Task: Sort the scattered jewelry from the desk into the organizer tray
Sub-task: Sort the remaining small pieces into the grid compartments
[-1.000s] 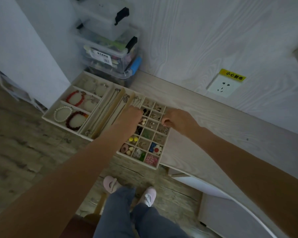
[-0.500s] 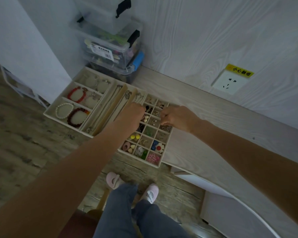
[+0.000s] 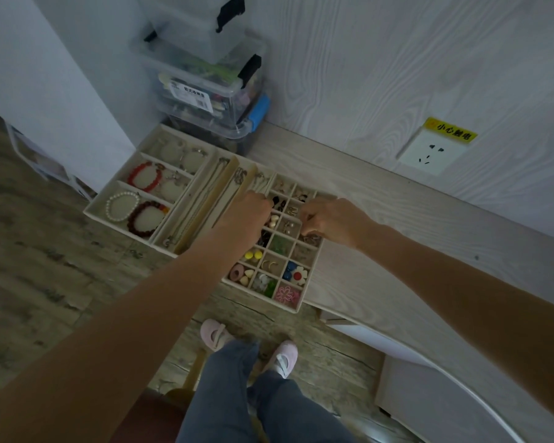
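The beige grid tray (image 3: 314, 276) holds earrings and small charms in many little compartments. Beside it lie a necklace tray (image 3: 202, 199) and a bracelet tray (image 3: 98, 207) with red, white and dark bead bracelets. My left hand (image 3: 248, 215) hangs over the grid tray's left column with curled fingers; its fingertips are hidden. My right hand (image 3: 330, 220) is over the tray's right column, thumb and forefinger pinched together just above a compartment. The piece they pinch is too small to make out.
Stacked clear plastic storage boxes (image 3: 205, 87) stand behind the trays against the wall. A wall socket (image 3: 432, 151) with a yellow label is at the right. The pale wooden desk (image 3: 413, 225) runs rightward. My legs and pink slippers are below.
My right hand moved left from the tray's outer edge to above its right column. My left hand stayed over the left side of the grid tray.
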Demonstrator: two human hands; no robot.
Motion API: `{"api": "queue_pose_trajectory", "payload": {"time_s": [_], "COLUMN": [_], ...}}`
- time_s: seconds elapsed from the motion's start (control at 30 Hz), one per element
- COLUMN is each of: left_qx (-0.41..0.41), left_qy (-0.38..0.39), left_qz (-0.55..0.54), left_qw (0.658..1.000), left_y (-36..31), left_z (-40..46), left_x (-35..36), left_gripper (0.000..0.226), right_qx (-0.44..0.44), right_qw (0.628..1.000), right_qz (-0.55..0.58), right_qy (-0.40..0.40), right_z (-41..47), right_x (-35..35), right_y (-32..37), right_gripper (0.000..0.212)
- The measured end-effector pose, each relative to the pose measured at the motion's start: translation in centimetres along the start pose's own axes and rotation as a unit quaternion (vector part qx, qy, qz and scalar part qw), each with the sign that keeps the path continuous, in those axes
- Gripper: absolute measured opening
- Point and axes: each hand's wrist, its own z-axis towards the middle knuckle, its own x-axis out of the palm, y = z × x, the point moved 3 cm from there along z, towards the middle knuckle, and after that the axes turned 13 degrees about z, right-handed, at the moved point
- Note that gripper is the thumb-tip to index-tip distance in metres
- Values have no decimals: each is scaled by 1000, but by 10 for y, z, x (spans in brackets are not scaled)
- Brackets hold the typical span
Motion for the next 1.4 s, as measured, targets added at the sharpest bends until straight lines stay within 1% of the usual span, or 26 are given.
{"api": "queue_pose_trajectory", "payload": {"time_s": [0.03,0.13,0.23,0.27,0.3,0.33,0.4,0.47,0.5,0.6,0.73,0.83,0.93,1.17,1.4], "left_qx": [0,-3,-4,-3,-2,-1,2,2,1,-1,1,6,2,2,0], "left_qy": [0,0,0,1,2,4,3,3,3,-1,-2,-11,-25,-29,-33], "left_qz": [1,1,3,4,4,6,12,16,19,20,20,26,34,32,18], "left_qw": [1000,1000,1000,1000,1000,1000,1000,1000,1000,1000,1000,1000,999,999,999], "left_y": [0,0,-1,-1,-1,-1,-1,-1,-1,-1,-2,-2,-2,-3,-1], "left_z": [0,-1,-1,0,0,0,0,1,1,1,1,0,-1,-1,0], "left_x": [0,2,1,1,0,0,1,1,0,0,0,0,2,3,4], "left_gripper": [52,53,55,55,55,55,53,51,49,43,50,52,50,49,47], "right_qx": [-2,-26,-10,-9,-15,-3,59,135,153,173,195,196,200,183,177], "right_qw": [1000,999,999,999,997,996,989,976,972,970,972,974,973,980,981], "right_qz": [7,17,37,43,48,60,97,121,120,123,112,94,92,72,71], "right_qy": [-10,-23,-28,-31,-51,-66,-90,-119,-134,-116,-74,-72,-71,-39,-44], "right_z": [-1,-2,-2,-4,-6,-7,-12,-19,-21,-21,-14,-12,-11,-7,-7], "right_x": [0,2,2,2,3,2,-1,-2,-2,2,11,14,12,6,4], "right_y": [0,1,0,0,-2,-4,-7,-12,-13,-7,-2,1,1,3,4], "right_gripper": [12,19,15,19,23,23,15,15,16,17,22,22,22,21,20]}}
